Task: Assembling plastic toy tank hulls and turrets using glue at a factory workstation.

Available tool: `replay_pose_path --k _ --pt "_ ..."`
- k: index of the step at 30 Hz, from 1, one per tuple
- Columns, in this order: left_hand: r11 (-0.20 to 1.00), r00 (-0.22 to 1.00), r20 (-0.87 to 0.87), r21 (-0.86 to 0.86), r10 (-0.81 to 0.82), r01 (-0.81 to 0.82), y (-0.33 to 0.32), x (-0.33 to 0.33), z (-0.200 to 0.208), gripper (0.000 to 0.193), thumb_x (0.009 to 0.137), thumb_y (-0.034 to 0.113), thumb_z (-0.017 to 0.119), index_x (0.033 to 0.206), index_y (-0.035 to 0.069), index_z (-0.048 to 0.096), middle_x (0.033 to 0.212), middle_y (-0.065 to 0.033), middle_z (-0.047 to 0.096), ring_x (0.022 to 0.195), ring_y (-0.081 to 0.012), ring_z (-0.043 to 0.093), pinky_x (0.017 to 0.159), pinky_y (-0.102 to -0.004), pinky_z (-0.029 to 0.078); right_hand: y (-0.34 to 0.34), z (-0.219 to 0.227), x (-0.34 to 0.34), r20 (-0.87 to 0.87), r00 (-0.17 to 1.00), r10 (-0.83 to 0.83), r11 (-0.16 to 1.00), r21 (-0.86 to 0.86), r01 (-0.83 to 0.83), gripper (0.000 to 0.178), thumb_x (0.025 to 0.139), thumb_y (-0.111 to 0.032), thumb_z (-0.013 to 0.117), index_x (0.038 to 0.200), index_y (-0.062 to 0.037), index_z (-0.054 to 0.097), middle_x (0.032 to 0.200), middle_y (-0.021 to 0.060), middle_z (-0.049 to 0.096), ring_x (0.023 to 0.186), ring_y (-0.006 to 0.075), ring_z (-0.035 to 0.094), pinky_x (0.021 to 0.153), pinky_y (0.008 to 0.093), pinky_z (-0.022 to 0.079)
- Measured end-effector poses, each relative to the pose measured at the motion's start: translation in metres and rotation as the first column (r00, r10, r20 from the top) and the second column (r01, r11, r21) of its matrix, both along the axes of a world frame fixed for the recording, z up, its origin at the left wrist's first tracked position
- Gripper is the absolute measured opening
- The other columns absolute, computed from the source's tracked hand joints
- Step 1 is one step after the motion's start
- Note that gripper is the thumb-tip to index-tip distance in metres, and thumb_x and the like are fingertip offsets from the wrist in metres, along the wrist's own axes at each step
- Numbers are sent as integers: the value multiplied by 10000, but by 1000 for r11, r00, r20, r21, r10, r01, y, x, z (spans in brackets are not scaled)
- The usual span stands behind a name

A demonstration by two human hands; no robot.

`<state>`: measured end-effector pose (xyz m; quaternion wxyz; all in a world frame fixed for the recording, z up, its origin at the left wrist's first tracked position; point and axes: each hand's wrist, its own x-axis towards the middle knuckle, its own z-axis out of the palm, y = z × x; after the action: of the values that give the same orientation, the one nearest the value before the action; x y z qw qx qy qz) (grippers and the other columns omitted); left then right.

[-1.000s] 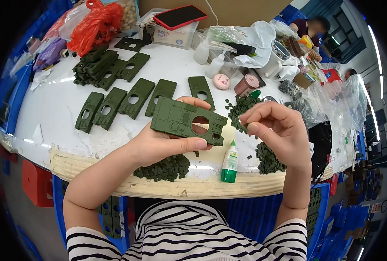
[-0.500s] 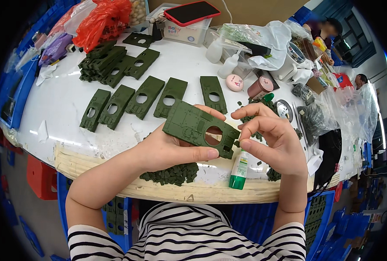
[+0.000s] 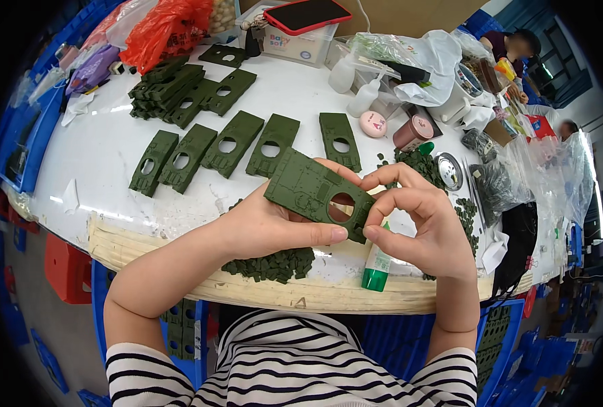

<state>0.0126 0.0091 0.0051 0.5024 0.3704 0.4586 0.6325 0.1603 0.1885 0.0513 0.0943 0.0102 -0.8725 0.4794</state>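
Observation:
My left hand (image 3: 274, 220) is closed around a dark green plastic model tank hull (image 3: 300, 186), thumb along its near edge and fingers behind it. A large round hole pierces the hull near its right end. My right hand (image 3: 423, 227) is at that end, thumb and forefinger curled together in a pinch against it; whatever is between those fingertips is hidden. Just below lies a white glue bottle (image 3: 377, 264) with a green base. A heap of small green parts (image 3: 274, 266) sits at the table edge, partly behind my left forearm.
Several matching hulls (image 3: 232, 144) lie in a row beyond my hands, with a stack (image 3: 162, 88) at far left. More small green parts (image 3: 420, 166) lie to the right by a round metal lid (image 3: 449, 171). Behind stand a pink jar (image 3: 413, 132) and white squeeze bottles (image 3: 364, 100).
My right hand has moved in to the hull's right end, closing the small gap there. The whole view has shifted slightly. My left hand keeps its hold.

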Motion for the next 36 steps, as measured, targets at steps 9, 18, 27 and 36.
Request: replay_pose_path --k 9,18,27,36 --pt "1000 1000 5 -18 -2 2 -1 0 1 585 803 56 749 1322 48 479 1122 -64 623 1051 -131 608 869 -304 549 -2 1 -1 17 1000 -18 1000 6 18 84 717 -40 744 758 -34 671 1077 87 614 999 176 561 942 336 409" --pt "1000 1000 5 -18 -6 6 0 0 2 585 804 52 745 1325 49 479 1105 -60 627 1040 -122 611 867 -300 545 -2 0 -2 -33 999 -22 992 123 26 92 715 -51 747 768 -51 671 1044 89 640 962 221 630 868 333 468" --pt "1000 1000 3 -16 -1 1 0 -1 0 583 803 62 759 1318 56 487 1089 -43 628 1028 -108 602 868 -294 540 -6 1 -2 -40 999 -34 985 166 40 113 711 -46 754 778 -45 663 1040 96 637 969 223 628 851 327 477" --pt "1000 1000 13 15 26 -26 -1 0 3 586 818 56 738 1334 39 460 1126 -67 627 1044 -138 608 884 -318 540 -2 3 -1 -121 992 -23 993 110 36 156 712 -41 763 847 -53 685 1032 98 629 975 235 613 854 336 475"
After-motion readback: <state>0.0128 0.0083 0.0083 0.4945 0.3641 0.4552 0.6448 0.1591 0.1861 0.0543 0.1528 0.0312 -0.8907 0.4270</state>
